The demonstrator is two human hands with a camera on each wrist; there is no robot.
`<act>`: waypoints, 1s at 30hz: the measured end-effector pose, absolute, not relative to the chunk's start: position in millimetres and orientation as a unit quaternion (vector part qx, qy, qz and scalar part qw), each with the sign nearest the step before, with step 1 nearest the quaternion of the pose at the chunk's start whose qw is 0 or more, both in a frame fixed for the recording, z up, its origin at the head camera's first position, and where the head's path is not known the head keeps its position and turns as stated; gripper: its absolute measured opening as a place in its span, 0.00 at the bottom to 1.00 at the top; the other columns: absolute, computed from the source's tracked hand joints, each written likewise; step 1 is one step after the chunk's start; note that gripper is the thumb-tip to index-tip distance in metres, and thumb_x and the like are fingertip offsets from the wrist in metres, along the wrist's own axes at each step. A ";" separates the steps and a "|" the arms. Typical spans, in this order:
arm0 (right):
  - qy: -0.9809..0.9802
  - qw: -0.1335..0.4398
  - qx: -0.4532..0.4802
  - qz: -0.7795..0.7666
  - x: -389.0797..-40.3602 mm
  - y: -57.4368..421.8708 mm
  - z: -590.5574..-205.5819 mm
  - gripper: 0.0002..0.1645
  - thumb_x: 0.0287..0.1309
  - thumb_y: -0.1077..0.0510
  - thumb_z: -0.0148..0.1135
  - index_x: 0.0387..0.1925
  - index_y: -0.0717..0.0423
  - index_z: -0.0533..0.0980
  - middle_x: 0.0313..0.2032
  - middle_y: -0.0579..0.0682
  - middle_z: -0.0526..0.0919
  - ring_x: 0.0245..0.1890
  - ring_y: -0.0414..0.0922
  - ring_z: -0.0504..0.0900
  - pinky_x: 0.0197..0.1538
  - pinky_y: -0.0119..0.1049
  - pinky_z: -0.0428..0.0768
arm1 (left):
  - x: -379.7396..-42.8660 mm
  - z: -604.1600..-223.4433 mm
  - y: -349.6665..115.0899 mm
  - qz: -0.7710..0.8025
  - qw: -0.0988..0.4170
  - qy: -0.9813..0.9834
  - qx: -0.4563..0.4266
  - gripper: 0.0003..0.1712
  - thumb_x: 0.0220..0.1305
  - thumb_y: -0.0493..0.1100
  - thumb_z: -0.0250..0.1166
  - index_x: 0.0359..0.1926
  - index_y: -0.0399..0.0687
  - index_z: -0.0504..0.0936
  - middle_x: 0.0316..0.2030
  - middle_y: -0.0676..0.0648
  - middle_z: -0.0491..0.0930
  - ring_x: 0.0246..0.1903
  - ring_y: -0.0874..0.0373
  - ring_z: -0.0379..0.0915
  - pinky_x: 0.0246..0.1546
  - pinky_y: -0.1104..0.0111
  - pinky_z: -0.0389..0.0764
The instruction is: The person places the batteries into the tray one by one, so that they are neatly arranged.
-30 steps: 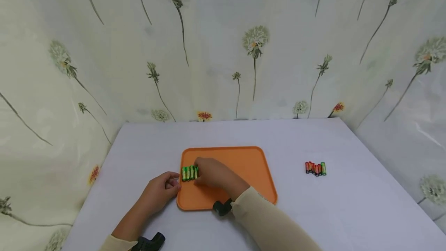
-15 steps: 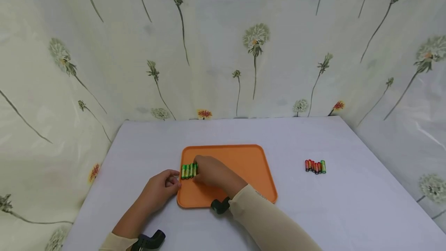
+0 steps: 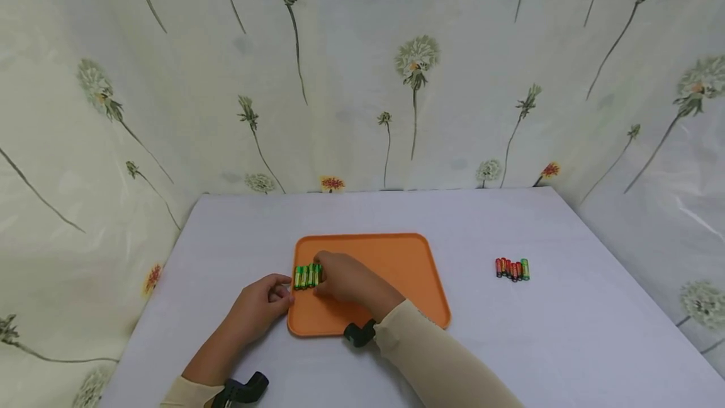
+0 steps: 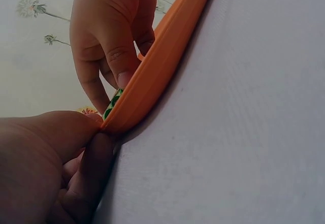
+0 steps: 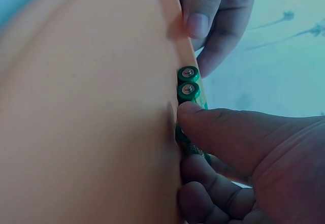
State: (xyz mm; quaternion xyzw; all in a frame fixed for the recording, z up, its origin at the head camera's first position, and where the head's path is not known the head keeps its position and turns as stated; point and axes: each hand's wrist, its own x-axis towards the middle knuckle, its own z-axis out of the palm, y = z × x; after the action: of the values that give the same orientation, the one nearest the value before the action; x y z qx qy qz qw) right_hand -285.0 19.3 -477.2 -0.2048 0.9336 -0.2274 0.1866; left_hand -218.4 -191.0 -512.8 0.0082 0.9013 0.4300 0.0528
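– Little has moved beyond a slight tilt of the head view. Batteries?

– Green batteries [image 3: 308, 276] lie side by side at the left end of the orange tray [image 3: 391, 260]. Judged small, rigid, light and apt to roll; best taken by both ends.

– Right hand [image 3: 344, 277]?

– Thumb and fingers pinch the row's right end. Part is hidden, so which battery bears the hold cannot be confirmed.

– Left hand [image 3: 262, 305]?

– Thumb and finger grip the tray's rim, just beside the row.

– Beyond?

– Red batteries [image 3: 509, 269] and a lone green battery [image 3: 525, 269] lie well apart, on the table's [image 3: 521, 339] right side.
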 end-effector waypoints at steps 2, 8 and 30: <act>0.933 0.187 -0.206 -0.227 -284.5 20.6 -477.0 0.38 0.64 0.48 0.75 0.70 0.51 0.70 0.49 0.42 0.81 0.43 0.41 0.77 0.48 0.36 0.76 | -218.3 -512.4 -190.5 0.430 0.054 0.901 0.008 0.20 0.67 0.43 0.72 0.58 0.46 0.83 0.36 0.55 0.82 0.34 0.63 0.78 0.38 0.69 0.79; 0.929 0.190 -0.211 -0.236 -283.2 23.8 -475.6 0.40 0.64 0.47 0.74 0.73 0.50 0.69 0.54 0.43 0.82 0.45 0.40 0.77 0.52 0.37 0.77 | -218.3 -513.6 -190.4 0.426 0.054 0.903 0.009 0.20 0.67 0.44 0.72 0.58 0.46 0.83 0.36 0.55 0.82 0.34 0.63 0.78 0.39 0.68 0.79; 0.916 0.204 -0.204 -0.278 -280.2 31.1 -475.2 0.40 0.63 0.49 0.75 0.72 0.49 0.69 0.33 0.45 0.78 0.31 0.41 0.74 0.35 0.35 0.73 | -218.4 -516.3 -192.0 0.437 0.050 0.898 0.017 0.20 0.67 0.42 0.72 0.58 0.45 0.83 0.35 0.55 0.82 0.35 0.63 0.78 0.38 0.69 0.79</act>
State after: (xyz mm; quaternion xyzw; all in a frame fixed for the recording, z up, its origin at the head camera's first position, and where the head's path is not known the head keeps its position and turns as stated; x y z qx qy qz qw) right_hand -280.2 31.1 -475.2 -0.2040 0.9164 -0.2776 0.2041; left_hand -218.4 -192.0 -516.3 0.0173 0.8981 0.4365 0.0500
